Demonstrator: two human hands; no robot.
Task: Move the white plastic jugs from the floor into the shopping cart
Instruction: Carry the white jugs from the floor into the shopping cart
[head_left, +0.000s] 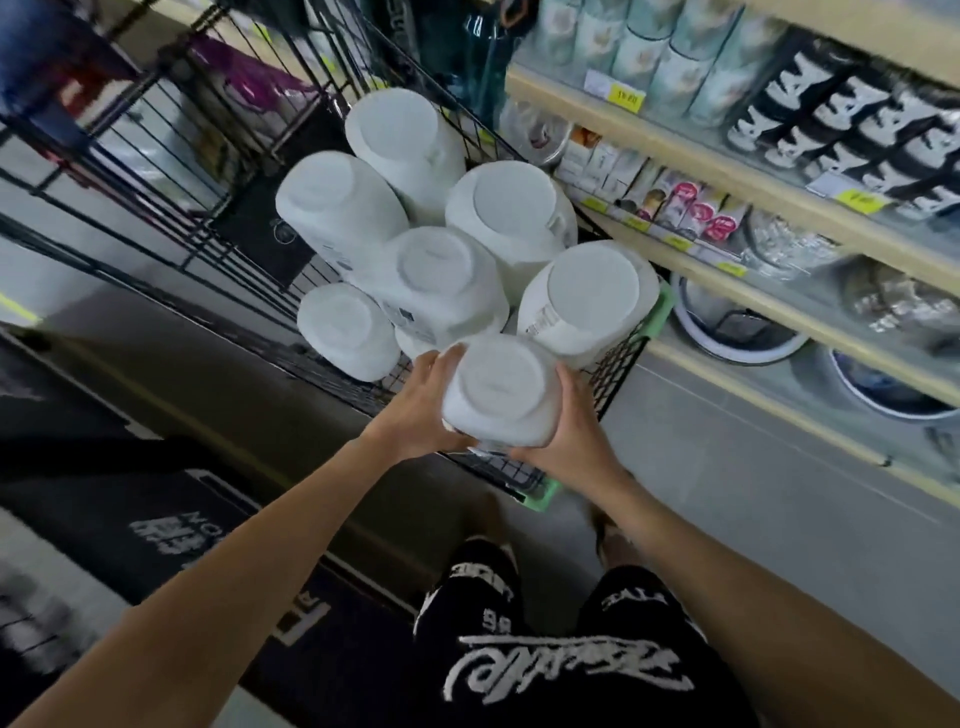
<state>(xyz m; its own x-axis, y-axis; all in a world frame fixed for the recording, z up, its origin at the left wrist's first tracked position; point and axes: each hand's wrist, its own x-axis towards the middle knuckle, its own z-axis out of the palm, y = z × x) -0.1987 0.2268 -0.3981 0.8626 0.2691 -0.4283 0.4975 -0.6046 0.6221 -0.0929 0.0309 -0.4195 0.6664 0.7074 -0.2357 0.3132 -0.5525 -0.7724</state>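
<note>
I have a white jug clamped between both palms, bottom up toward the camera. My left hand presses its side at 9 o'clock, fingers curled round it, and my right hand cups it at 4 o'clock with the thumb running up the side. Neither hand is fully closed; they squeeze the jug from opposite sides. It hangs over the near end of the cart, just above the wire edge.

Six more jugs already sit in the cart, all bottoms up, packed against one another: one at 12 o'clock from mine, one at 1 o'clock leaning on the cart's right side, a low one at 10 o'clock, and three further back. I see no jugs on the floor from here, though my arms and legs hide part of it, so I judge the job near its end.

The worry is space. The only gap I can make out is the near corner beneath my hands, and it looks tight. If I let go too high, the jug could land on its neighbours' rounded shoulders, roll, and tip over the low near rim onto the floor. The smooth plastic also gives a squeeze grip little purchase, so any slackening of either palm could drop it early. The jug at 1 o'clock looks tilted outward and a nudge may shift it.
</note>
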